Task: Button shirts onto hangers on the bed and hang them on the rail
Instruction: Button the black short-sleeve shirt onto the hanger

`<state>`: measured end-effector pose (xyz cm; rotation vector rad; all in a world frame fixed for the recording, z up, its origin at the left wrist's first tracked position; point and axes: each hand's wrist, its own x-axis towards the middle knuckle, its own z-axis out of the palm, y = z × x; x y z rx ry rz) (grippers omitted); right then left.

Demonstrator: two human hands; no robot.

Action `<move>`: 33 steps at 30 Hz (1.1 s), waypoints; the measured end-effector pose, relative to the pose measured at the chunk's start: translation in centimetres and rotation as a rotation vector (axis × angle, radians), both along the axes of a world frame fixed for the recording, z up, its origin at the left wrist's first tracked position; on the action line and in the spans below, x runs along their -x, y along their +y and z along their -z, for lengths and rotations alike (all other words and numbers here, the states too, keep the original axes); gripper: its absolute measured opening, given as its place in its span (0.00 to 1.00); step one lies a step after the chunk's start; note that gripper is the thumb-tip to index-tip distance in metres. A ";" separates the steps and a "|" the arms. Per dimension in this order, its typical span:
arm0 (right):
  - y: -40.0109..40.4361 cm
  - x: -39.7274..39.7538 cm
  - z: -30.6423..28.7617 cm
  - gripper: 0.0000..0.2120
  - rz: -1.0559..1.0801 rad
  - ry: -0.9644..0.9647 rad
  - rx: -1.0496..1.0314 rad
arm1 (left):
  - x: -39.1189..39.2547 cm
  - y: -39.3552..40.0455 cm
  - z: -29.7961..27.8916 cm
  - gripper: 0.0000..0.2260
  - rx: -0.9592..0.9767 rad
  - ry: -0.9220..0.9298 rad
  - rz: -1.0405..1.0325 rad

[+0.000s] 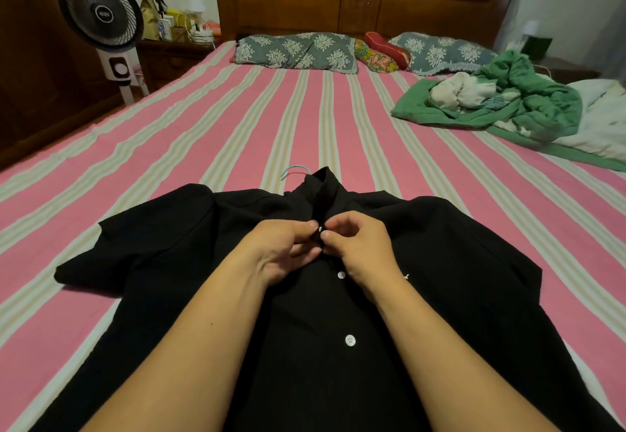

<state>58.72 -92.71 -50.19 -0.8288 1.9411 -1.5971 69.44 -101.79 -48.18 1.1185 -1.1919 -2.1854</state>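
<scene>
Head view: black shirt (440, 279) flat on striped bed (203, 133), hanger hook (294, 170) at collar; left hand (284, 248) grip pinches placket, right hand (362, 245) grip pinches upper button (320, 228); risk: button slips if fabric bunches.

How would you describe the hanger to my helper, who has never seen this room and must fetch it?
On the pink striped bed lies a black shirt, collar pointing toward the headboard. Just beyond that collar a thin light-blue hook curves out over the sheet. That is the hanger, the only blue thing by the shirt.
</scene>
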 end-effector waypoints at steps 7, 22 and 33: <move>0.0 -0.1 -0.3 0.05 -0.019 -0.028 -0.042 | 0.6 0.1 0.7 0.11 0.346 -0.204 -0.028; 0.6 0.0 -0.7 0.04 -0.053 -0.216 -0.058 | 0.4 0.3 1.1 0.08 0.646 -0.302 0.088; 0.3 3.1 -6.2 0.07 0.553 0.266 -0.140 | 0.1 0.2 0.2 0.09 0.192 -0.052 -0.022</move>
